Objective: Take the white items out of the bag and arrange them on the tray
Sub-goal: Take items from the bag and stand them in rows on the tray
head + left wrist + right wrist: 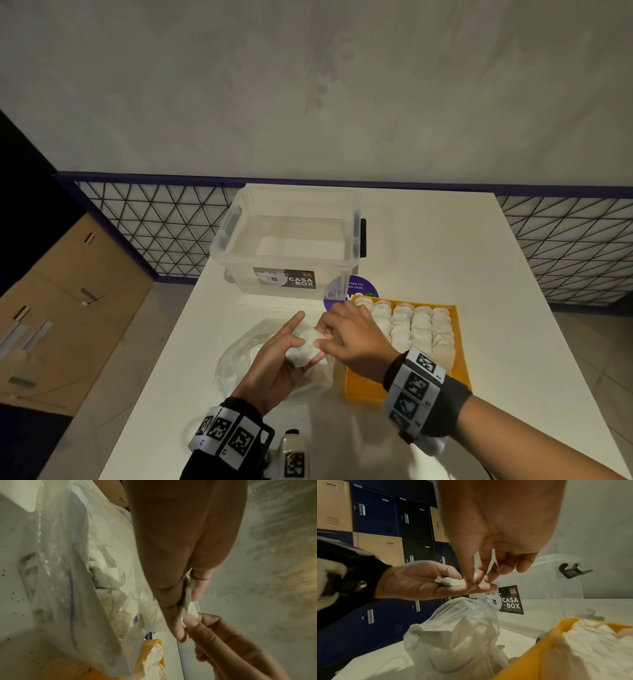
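Note:
A crumpled white item (306, 346) (449, 582) lies across my left hand (286, 349), which is palm up above the clear plastic bag (239, 359); its thumb presses on the item. My right hand (329, 337) (479, 578) reaches over from the right and pinches the item's far edge with thumb and fingertips. More white items (118, 616) show through the bag (457, 635). To the right, the yellow tray (460, 356) (556, 632) holds several rows of white items (411, 325). Its near left corner is bare.
A clear lidless storage box (291, 240) with a black label stands behind the bag. A purple sticker (356, 289) lies between the box and the tray. A small white device (291, 452) sits at the table's front edge. Lockers stand at the left.

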A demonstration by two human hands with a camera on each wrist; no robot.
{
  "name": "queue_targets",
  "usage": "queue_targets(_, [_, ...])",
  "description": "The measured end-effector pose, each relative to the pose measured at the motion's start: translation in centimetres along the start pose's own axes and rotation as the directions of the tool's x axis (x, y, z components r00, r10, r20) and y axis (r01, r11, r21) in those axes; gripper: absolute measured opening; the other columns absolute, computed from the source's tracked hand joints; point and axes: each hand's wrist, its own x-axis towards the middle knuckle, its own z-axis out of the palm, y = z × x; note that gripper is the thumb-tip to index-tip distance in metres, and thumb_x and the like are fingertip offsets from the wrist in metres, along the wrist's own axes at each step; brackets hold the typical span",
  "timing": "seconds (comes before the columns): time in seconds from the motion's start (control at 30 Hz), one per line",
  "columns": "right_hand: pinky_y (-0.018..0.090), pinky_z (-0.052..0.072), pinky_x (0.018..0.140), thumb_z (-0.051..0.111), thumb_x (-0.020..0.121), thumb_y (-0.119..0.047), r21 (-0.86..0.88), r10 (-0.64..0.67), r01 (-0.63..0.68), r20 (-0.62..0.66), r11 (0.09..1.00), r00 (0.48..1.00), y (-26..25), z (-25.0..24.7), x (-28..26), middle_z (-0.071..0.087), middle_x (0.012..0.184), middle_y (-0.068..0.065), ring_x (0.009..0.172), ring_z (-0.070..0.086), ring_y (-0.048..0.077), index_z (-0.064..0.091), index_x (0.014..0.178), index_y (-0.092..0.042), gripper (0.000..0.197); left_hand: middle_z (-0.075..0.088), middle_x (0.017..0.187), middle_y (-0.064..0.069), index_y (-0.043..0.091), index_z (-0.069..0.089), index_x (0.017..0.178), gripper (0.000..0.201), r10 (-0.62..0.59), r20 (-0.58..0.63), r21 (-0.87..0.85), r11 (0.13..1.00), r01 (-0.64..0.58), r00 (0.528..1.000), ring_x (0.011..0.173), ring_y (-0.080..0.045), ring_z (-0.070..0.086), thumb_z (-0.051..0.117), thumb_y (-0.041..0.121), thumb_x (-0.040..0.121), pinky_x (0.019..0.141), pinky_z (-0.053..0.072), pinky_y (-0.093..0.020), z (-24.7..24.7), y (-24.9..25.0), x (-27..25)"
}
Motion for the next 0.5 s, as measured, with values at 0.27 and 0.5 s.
queue_targets(0.27, [0.025, 0.029, 0.073, 0.062, 0.086, -0.02, 0.418, 0.08, -0.009, -0.153, 0.908, 0.985, -1.2, -2.2, 0.2, 0.049, 0.073, -0.022, 0.074, 0.039, -0.003, 0.063, 0.09, -0.02, 0.005, 0.065, 0.079, -0.007, 0.005, 0.064, 0.1, 0.015, 0.123, 0.012, 0.135, 0.983, -0.123, 0.992, 0.067, -0.011, 0.064, 0.059, 0.011, 0.087, 0.083, 0.058, -0.029, 0.2, -0.2, -0.6])
queue_targets(0.5, [0.022, 0.028, 0.069, 0.061, 0.086, -0.019, 0.417, 0.105, -0.046, -0.119, 0.908, 0.987, -0.7, -1.8, 0.3, 0.051, 0.077, -0.018, 0.074, 0.04, -0.003, 0.063, 0.095, -0.019, 0.009, 0.071, 0.079, -0.005, 0.004, 0.063, 0.099, 0.011, 0.146, 0.006, 0.124, 0.982, -0.146, 0.989, 0.069, -0.011, 0.069, 0.056, 0.005, 0.09, 0.075, 0.058, -0.022, 0.2, -0.1, -0.7])
